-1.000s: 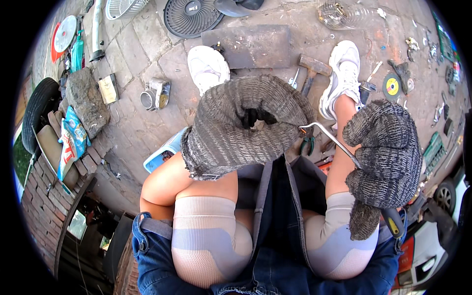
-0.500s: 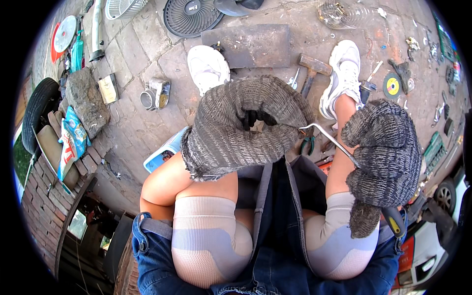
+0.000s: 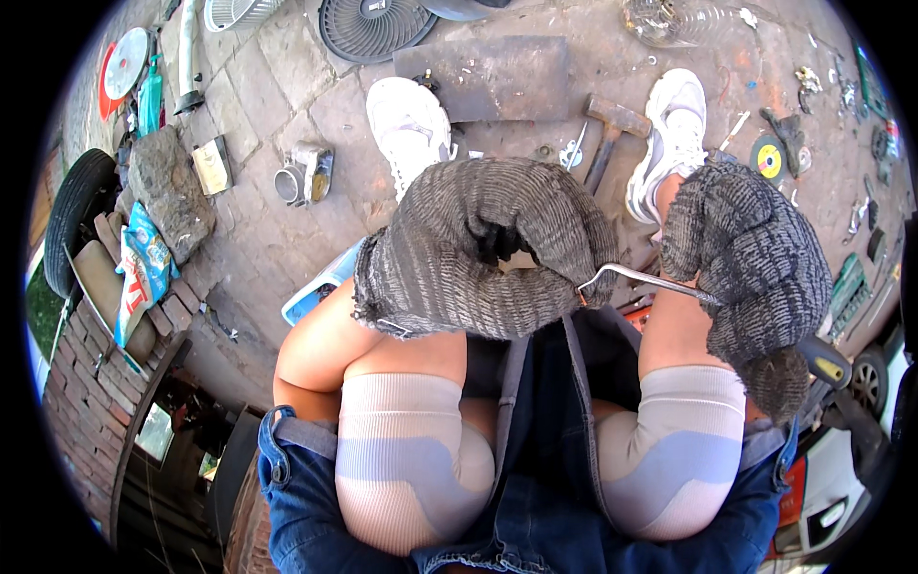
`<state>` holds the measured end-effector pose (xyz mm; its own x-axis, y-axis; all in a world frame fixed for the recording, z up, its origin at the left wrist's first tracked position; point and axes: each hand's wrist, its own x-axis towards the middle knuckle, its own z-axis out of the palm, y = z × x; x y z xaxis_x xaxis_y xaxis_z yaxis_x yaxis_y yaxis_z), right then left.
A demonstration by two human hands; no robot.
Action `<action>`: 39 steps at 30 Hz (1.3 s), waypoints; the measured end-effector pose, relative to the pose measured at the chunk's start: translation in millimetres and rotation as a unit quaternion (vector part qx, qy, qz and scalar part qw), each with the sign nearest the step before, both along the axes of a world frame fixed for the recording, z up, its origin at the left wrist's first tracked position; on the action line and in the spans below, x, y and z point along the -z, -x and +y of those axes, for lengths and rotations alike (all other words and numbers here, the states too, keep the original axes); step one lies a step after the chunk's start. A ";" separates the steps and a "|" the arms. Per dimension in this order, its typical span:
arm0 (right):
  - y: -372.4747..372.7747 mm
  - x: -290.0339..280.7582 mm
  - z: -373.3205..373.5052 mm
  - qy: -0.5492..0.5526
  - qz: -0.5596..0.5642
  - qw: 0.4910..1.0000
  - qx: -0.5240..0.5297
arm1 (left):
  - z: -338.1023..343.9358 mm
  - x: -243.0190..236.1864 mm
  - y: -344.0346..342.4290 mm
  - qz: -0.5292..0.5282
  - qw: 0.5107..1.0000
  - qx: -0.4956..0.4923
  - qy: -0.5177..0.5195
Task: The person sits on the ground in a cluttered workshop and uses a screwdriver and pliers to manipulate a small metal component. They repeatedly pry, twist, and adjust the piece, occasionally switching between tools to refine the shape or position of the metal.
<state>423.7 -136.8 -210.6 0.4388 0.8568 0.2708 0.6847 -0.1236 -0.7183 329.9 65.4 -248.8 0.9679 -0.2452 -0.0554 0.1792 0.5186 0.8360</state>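
Note:
Both hands wear grey knitted gloves. My left hand is curled over my left leg, fingertips pinched on something small that I cannot make out. My right hand grips a thin bent metal tool; a dark handle with yellow shows beyond that glove. The tool's hooked tip touches or nearly touches my left fingertips. A hammer lies on the paving between my white shoes, beyond the hands.
Paved ground holds a metal plate, fan grille, metal fitting, cutting disc and scattered parts. Rock, tyre and bricks line the left; a white vehicle is lower right.
My right hand has moved up and right, with the tool's shaft now flatter. My left hand has shifted slightly right, and the tool's hooked tip is a little lower.

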 end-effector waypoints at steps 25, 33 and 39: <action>6.0 -4.1 -2.6 -0.014 0.005 1.000 -0.001 | -6.6 20.6 4.4 0.025 0.997 0.040 0.054; -5.4 -7.5 0.2 0.001 -0.008 1.000 0.006 | -11.3 6.9 -2.0 0.063 0.996 -0.063 0.013; -3.7 2.7 1.6 -0.020 -0.008 1.000 -0.003 | -6.2 9.5 6.9 0.102 0.992 -0.071 -0.029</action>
